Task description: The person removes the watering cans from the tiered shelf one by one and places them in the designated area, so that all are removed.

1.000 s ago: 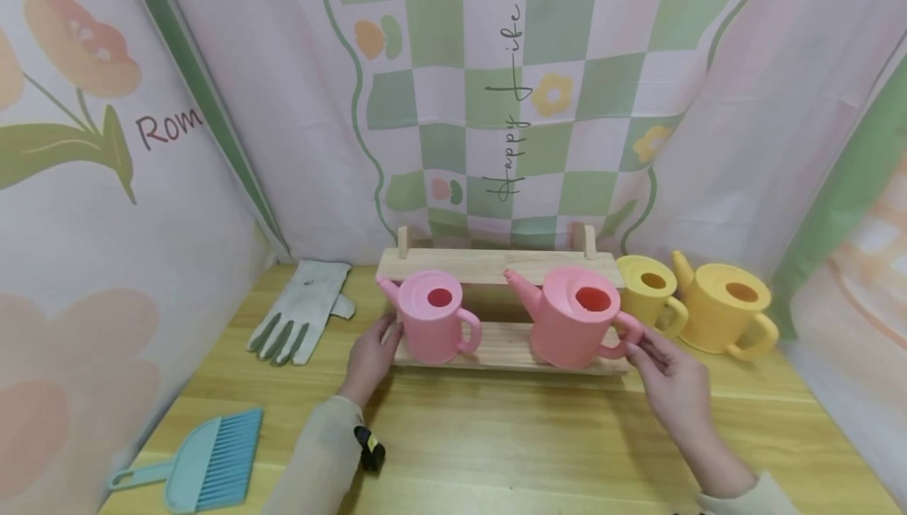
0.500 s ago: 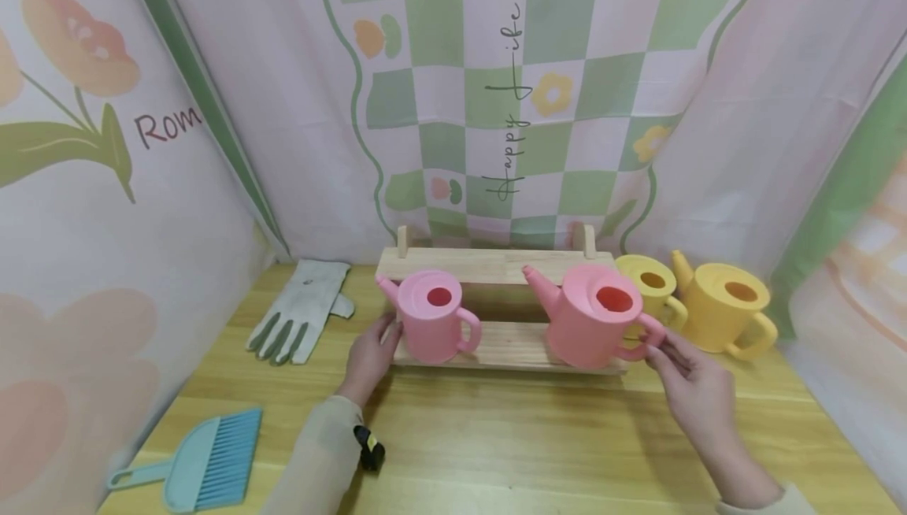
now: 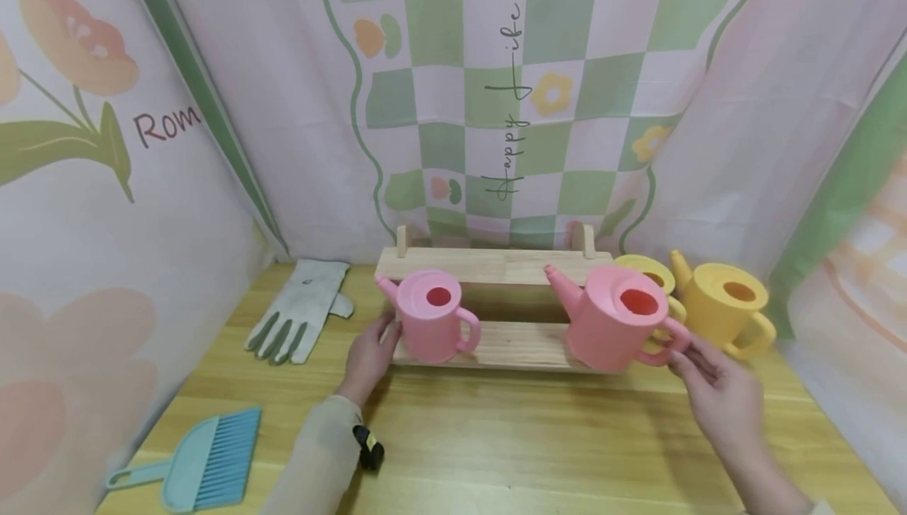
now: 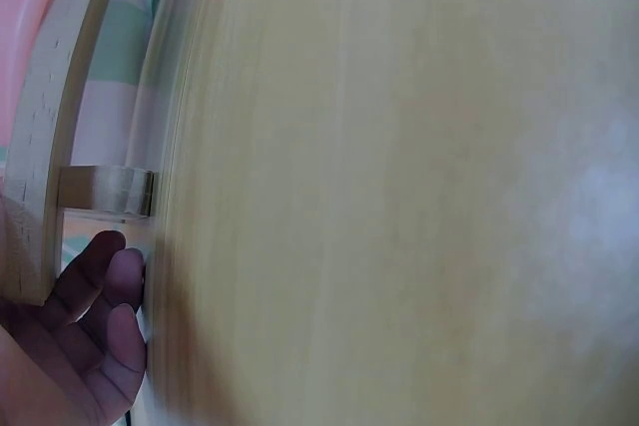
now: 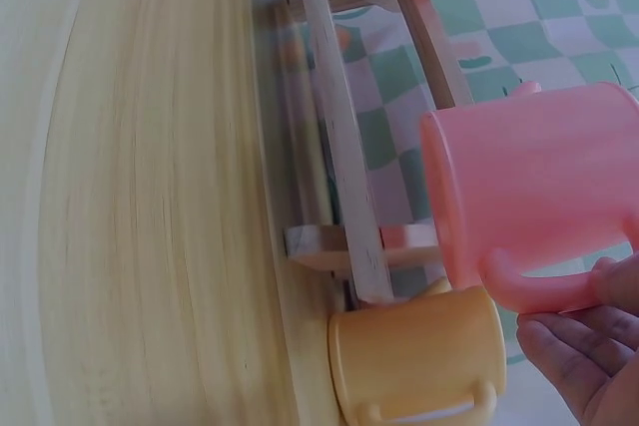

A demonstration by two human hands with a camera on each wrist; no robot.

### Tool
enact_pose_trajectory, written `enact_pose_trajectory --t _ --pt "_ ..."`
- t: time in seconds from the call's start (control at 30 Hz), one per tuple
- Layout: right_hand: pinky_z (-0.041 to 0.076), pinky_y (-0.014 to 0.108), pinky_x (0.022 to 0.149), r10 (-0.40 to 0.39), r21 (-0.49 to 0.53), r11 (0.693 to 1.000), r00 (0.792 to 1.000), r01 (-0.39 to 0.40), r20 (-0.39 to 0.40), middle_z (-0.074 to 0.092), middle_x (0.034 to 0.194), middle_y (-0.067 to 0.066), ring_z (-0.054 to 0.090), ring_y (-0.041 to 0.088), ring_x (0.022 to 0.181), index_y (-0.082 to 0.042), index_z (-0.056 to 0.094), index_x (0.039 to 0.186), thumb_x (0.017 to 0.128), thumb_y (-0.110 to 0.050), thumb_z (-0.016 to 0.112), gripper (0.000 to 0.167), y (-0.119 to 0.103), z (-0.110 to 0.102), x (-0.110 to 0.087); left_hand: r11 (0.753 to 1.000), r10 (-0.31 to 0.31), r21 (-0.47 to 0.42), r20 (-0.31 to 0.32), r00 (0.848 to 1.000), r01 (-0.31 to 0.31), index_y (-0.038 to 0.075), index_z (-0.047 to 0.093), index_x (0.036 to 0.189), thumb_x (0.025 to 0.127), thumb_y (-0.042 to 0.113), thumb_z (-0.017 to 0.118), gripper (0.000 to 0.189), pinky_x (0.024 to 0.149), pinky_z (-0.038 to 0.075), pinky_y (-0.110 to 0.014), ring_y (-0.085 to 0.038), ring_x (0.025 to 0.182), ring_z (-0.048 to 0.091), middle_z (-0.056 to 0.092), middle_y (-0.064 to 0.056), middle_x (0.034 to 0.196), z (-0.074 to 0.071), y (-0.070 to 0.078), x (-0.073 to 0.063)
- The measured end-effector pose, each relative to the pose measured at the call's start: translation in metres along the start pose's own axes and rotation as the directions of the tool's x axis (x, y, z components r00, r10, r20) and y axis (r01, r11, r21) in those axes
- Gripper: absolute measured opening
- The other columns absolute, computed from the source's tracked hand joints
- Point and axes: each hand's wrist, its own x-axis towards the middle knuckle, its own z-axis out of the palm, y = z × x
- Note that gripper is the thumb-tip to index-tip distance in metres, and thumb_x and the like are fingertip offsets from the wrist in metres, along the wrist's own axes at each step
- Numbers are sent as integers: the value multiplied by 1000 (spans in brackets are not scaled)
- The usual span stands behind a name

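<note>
My right hand (image 3: 726, 401) pinches the handle of a pink watering can (image 3: 611, 330) over the right end of a two-tier wooden plant stand (image 3: 517, 342). In the right wrist view, that watering can (image 5: 529, 182) hangs raised off the stand, its base apart from the boards. At the stand's left end, my left hand (image 3: 370, 357) grips the end of the lower board; the left wrist view has its fingers (image 4: 120, 281) bent under the board (image 4: 45, 137). A second, mauve-pink watering can (image 3: 427, 330) stands upright on the lower board, spout to the left.
Right of the stand are two yellow watering cans: one (image 3: 726, 310) in full sight, the other (image 3: 634, 261) partly behind the raised pink one. A grey work glove (image 3: 305, 302) lies back left. Nearer on the left is a blue brush in a dustpan (image 3: 212, 460). Curtains enclose the table (image 3: 496, 436).
My right hand has carried the pink watering can rightward along the stand, covering more of the nearer yellow one. The left hand and the mauve-pink can have stayed put.
</note>
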Motion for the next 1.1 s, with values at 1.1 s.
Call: enact_pose_trajectory --t 1.1 --pt "50 5 67 86 -35 996 996 -87 -16 61 97 -36 61 -18 80 3 58 130 91 -6 69 41 15 -28 -7 1000 -14 -3 19 1000 14 17 51 142 100 51 46 54 107 37 -56 -37 130 47 51 -11 143 0 2 -1"
